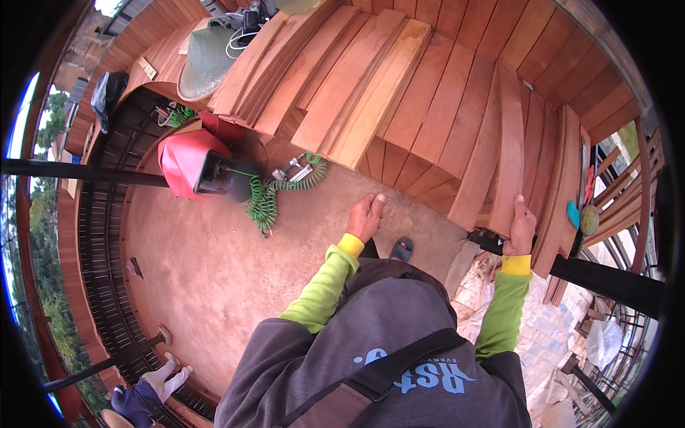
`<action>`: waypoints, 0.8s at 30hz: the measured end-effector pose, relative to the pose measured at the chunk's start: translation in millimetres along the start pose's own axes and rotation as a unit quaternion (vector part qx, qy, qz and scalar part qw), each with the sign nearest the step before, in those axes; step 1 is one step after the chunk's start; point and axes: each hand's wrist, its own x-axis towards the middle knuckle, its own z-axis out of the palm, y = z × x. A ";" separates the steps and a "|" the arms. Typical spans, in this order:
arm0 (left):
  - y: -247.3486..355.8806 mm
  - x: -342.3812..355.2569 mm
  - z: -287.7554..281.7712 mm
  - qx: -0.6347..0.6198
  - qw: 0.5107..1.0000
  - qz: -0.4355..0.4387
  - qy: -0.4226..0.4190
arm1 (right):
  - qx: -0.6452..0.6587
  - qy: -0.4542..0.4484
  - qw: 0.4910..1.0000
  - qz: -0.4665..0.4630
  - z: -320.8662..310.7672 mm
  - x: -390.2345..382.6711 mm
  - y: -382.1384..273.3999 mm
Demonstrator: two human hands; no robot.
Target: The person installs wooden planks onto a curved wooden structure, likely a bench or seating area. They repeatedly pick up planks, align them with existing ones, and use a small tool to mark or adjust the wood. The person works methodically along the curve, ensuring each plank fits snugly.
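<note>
My right hand (521,227) grips the near end of a reddish-brown wooden plank (509,135), with the thumb on its upper face. That plank lies lengthwise away from me over the wooden bench, close beside another plank (477,167) on its left. My left hand (364,217) hangs over the floor in front of me, its fingers curled closed, and nothing shows in it. Nearest to it is the end of a lighter plank (382,93), one of several loose planks resting across the bench (435,100).
A red covered machine (187,162) with a coiled green air hose (262,203) stands on the brown floor (193,264). A woven conical hat (205,60) lies on the bench. Black metal beams (606,285) cross at right. Another person (143,396) is at lower left.
</note>
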 end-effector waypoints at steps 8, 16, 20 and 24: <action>-10.3 8.4 4.7 0.010 1.000 -0.004 -0.020 | -0.046 0.015 0.997 -0.053 1.0 9.1 20.3; -11.1 16.7 1.1 -0.030 0.998 -0.006 -0.053 | 0.003 0.019 0.999 -0.051 6.7 -2.8 15.0; -4.1 11.3 1.6 -0.007 0.998 -0.019 -0.056 | -0.015 0.058 0.995 -0.076 -16.0 -13.7 30.2; -5.2 11.9 13.0 0.017 0.996 -0.018 -0.088 | -0.042 0.101 0.987 -0.119 -20.8 -40.8 27.5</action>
